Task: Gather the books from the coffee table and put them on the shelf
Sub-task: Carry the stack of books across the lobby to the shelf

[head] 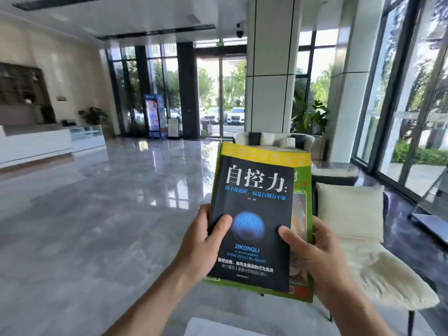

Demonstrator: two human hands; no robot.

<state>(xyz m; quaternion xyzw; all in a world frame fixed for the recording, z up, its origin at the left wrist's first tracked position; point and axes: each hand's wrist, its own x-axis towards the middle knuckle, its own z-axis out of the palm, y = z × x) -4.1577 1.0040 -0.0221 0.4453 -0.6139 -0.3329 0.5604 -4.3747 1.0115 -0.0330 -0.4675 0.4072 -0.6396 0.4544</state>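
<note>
Black book hides most of the seemingly blurred green book.

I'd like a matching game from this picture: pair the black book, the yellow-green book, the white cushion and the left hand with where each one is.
Things: 1 black book; 2 yellow-green book; 3 white cushion; 4 left hand.
Places: A right of both books; B on top; C holding the books' left edge; D underneath the black one.
Pairs: 1-B; 2-D; 3-A; 4-C.
</note>
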